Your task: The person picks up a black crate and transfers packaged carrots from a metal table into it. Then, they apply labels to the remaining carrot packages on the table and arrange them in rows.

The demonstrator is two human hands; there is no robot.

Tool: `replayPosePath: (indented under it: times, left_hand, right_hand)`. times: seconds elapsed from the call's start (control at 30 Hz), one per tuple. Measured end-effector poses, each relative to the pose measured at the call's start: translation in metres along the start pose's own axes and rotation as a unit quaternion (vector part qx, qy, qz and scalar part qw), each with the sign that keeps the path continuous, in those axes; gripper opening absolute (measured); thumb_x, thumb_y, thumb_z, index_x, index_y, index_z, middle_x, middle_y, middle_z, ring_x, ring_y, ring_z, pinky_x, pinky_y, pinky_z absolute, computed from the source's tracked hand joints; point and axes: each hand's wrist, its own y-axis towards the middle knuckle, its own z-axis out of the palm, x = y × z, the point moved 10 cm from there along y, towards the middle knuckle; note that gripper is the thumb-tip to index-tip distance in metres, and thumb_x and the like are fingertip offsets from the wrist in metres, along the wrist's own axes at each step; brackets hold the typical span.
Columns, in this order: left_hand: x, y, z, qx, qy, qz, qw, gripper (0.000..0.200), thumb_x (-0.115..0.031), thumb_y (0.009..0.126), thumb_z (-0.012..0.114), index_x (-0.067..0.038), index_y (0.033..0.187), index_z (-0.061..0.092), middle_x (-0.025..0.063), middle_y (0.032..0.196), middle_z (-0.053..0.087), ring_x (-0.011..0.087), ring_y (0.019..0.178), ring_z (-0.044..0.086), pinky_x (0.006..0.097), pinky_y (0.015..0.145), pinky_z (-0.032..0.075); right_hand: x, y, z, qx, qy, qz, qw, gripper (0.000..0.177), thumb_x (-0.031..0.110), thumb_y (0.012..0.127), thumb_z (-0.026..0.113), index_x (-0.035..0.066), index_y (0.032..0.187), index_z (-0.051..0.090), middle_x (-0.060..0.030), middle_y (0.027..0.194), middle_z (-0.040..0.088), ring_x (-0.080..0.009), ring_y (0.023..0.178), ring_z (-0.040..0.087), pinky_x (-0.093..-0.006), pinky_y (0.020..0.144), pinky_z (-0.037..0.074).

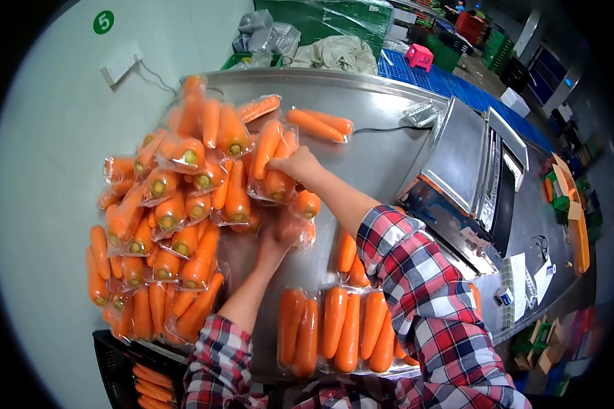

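Observation:
Bagged carrots (167, 184) are heaped on the left of a metal table (378, 167). My right hand (297, 165) is closed on a clear bag of carrots (267, 146) at the right side of the heap. Just below it, my left hand (280, 230) is blurred and partly covers other bagged carrots (307, 204); its fingers cannot be made out. A separate bag of carrots (320, 125) lies above and to the right of my hands. Several bags of carrots (341, 329) lie side by side at the near edge, in front of my body.
A metal machine (457, 163) stands on the right of the table, with papers (515, 279) near it. A black crate (112, 368) holding carrots is at lower left. Beyond the table are wrapped green crates (334, 20) and a pink stool (419, 56).

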Motion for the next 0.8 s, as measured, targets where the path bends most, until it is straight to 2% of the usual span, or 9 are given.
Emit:
replayPosePath:
  times: [0.03, 0.07, 0.13, 0.27, 0.37, 0.4, 0.5, 0.63, 0.8]
  left_hand:
    - [-0.05, 0.002, 0.004, -0.054, 0.034, 0.114, 0.991, 0.061, -0.024, 0.074, 0.07, 0.003, 0.12, 0.039, 0.0111, 0.114, 0.049, 0.0181, 0.104, 0.048, 0.0306, 0.087, 0.041]
    - [-0.024, 0.016, -0.001, -0.074, 0.054, 0.094, 0.991, 0.062, -0.023, 0.074, 0.07, 0.002, 0.122, 0.038, 0.0108, 0.117, 0.048, 0.0183, 0.107, 0.047, 0.0307, 0.088, 0.04]
    - [0.014, 0.031, -0.005, -0.072, 0.088, -0.011, 0.993, 0.068, -0.023, 0.072, 0.07, 0.0, 0.126, 0.035, 0.0106, 0.122, 0.046, 0.0192, 0.112, 0.044, 0.0308, 0.092, 0.038]
    - [-0.002, 0.016, 0.004, 0.029, -0.028, -0.169, 0.985, 0.082, -0.027, 0.065, 0.075, -0.004, 0.131, 0.031, 0.011, 0.128, 0.042, 0.0209, 0.117, 0.042, 0.0303, 0.094, 0.037]
    - [-0.041, 0.01, 0.013, -0.124, 0.338, -0.07, 0.93, 0.101, -0.045, 0.056, 0.073, 0.0, 0.132, 0.024, 0.0225, 0.13, 0.035, 0.0349, 0.115, 0.041, 0.044, 0.091, 0.038]
    - [-0.04, -0.001, 0.024, -0.107, 0.442, -0.141, 0.879, 0.104, -0.047, 0.056, 0.072, -0.001, 0.134, 0.019, 0.0239, 0.134, 0.028, 0.0391, 0.117, 0.037, 0.0476, 0.091, 0.038]
    - [-0.018, 0.001, 0.041, -0.142, 0.571, -0.017, 0.808, 0.092, -0.044, 0.062, 0.07, -0.006, 0.133, 0.026, 0.0235, 0.135, 0.026, 0.0423, 0.112, 0.039, 0.0528, 0.085, 0.04]
    - [0.047, 0.009, 0.011, -0.2, 0.245, -0.187, 0.93, 0.073, -0.029, 0.068, 0.069, -0.003, 0.126, 0.034, 0.0197, 0.131, 0.034, 0.0361, 0.11, 0.043, 0.0428, 0.087, 0.042]
    - [-0.006, 0.034, 0.042, 0.009, 0.079, 0.111, 0.991, 0.073, -0.026, 0.067, 0.069, -0.004, 0.126, 0.034, 0.0189, 0.126, 0.039, 0.0339, 0.11, 0.044, 0.0395, 0.09, 0.04]
  right_hand:
    - [-0.008, 0.005, 0.001, -0.005, 0.01, 0.021, 1.0, 0.066, 0.037, 0.066, 0.072, -0.007, 0.108, 0.047, -0.0202, 0.098, 0.056, -0.0271, 0.082, 0.061, -0.0376, 0.058, 0.053]
    - [-0.02, 0.015, 0.009, 0.03, 0.109, 0.027, 0.993, 0.063, 0.037, 0.066, 0.071, -0.006, 0.107, 0.048, -0.0188, 0.098, 0.056, -0.027, 0.081, 0.061, -0.0377, 0.06, 0.053]
    - [-0.048, 0.036, 0.023, 0.093, 0.304, 0.043, 0.947, 0.057, 0.037, 0.068, 0.07, -0.003, 0.105, 0.052, -0.0161, 0.099, 0.056, -0.0266, 0.08, 0.061, -0.0377, 0.063, 0.053]
    - [-0.06, 0.025, 0.02, 0.118, 0.289, 0.143, 0.939, 0.04, 0.04, 0.066, 0.071, 0.007, 0.085, 0.059, -0.0054, 0.074, 0.055, -0.0168, 0.063, 0.054, -0.029, 0.056, 0.048]
    - [-0.034, 0.007, 0.017, 0.097, 0.255, 0.068, 0.96, 0.048, 0.045, 0.064, 0.072, 0.006, 0.086, 0.056, -0.0042, 0.069, 0.053, -0.0148, 0.057, 0.051, -0.0294, 0.053, 0.046]
    - [-0.03, 0.008, 0.019, 0.08, 0.239, 0.063, 0.966, 0.052, 0.045, 0.064, 0.073, 0.004, 0.091, 0.055, -0.0062, 0.071, 0.055, -0.0163, 0.06, 0.054, -0.0318, 0.054, 0.048]
    - [-0.014, 0.006, 0.028, 0.05, 0.147, 0.058, 0.986, 0.068, 0.039, 0.063, 0.075, -0.004, 0.106, 0.047, -0.0177, 0.092, 0.058, -0.0266, 0.079, 0.061, -0.0412, 0.064, 0.051]
    - [-0.028, 0.027, 0.032, -0.165, 0.027, -0.006, 0.986, 0.066, 0.026, 0.066, 0.073, -0.009, 0.112, 0.04, -0.0255, 0.104, 0.055, -0.0352, 0.099, 0.055, -0.0382, 0.083, 0.046]
    - [0.0, -0.053, 0.028, -0.156, 0.109, -0.282, 0.94, 0.048, 0.016, 0.076, 0.063, -0.004, 0.115, 0.041, -0.02, 0.104, 0.05, -0.0298, 0.091, 0.055, -0.035, 0.08, 0.045]
